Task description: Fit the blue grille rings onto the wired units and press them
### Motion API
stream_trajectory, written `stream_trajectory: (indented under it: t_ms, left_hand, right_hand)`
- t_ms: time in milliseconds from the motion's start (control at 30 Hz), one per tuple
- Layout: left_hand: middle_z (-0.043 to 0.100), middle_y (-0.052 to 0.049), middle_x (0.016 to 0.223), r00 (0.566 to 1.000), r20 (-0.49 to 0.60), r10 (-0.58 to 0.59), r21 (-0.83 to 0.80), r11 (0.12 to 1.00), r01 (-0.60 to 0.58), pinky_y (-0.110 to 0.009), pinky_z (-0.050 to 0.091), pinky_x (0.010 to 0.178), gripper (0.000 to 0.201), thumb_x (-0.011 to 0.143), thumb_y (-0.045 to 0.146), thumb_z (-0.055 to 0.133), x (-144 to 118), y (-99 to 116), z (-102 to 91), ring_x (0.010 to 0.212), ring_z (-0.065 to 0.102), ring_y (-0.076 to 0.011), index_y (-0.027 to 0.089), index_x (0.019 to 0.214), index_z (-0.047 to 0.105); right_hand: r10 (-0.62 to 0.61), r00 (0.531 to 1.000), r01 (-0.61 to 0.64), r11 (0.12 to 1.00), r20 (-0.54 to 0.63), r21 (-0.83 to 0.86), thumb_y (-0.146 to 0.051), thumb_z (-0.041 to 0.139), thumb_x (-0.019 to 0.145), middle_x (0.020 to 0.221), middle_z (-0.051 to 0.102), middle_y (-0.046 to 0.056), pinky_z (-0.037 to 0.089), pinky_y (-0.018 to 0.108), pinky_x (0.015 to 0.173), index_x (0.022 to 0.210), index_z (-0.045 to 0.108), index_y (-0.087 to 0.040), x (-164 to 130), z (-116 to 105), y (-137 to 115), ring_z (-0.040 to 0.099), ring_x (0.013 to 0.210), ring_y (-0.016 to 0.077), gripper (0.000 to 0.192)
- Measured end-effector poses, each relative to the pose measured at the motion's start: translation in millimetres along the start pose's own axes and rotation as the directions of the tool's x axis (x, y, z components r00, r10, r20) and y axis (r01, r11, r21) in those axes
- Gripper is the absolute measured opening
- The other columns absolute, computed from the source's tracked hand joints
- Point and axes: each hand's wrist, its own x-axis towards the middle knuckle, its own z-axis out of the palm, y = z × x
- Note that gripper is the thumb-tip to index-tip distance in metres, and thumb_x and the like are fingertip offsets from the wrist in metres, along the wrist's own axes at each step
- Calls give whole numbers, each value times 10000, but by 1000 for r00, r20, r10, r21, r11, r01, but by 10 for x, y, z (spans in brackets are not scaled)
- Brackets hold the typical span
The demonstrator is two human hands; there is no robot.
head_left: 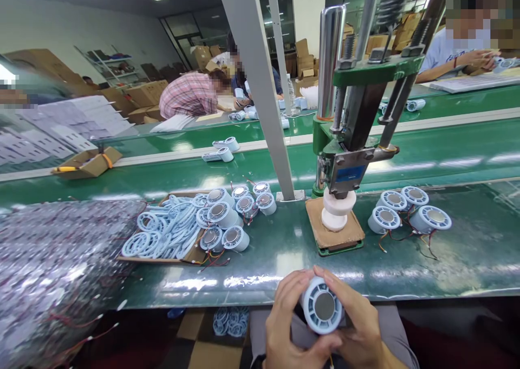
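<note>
Head view: left hand (pixel 289 325) and right hand (pixel 357 328) grip round part (pixel 323 305)

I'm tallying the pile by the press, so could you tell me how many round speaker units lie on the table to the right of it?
4, clustered right of the press: two at the back, two in front. A further one sits between the left hand and right hand. Others may be hidden.

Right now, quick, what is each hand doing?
Left hand: closed around the round light-blue part, gripping its left side.
Right hand: closed on the same part, fingers wrapped over its right side.
</note>
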Motion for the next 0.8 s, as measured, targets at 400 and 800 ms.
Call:
stream_trajectory:
  t_ms: [400, 800]
  left_hand:
    - [683, -125, 1331, 902, 138, -410, -202, 880, 431, -428, 505, 1060, 365, 997, 440, 486, 213, 185, -13, 1240, 634, -281, 213, 1159, 720]
    - [737, -128, 1188, 771, 63, -634, -341, 712, 613, -365, 537, 964, 482, 996, 543, 427, 237, 231, 108, 1126, 680, -265, 184, 852, 713]
  right_hand:
    - [-44, 998, 41, 997, -49, -62, -192, 644, 908, 1244, 701, 152, 632, 361, 933, 1462, 472, -194, 48, 7, -40, 699, 1135, 265, 580]
    - [-14, 999, 13, 999, -30, -45, -224, 630, 922, 1188, 730, 141, 630, 319, 923, 1456, 475, -187, -30, 33, -20, 731, 1070, 243, 557]
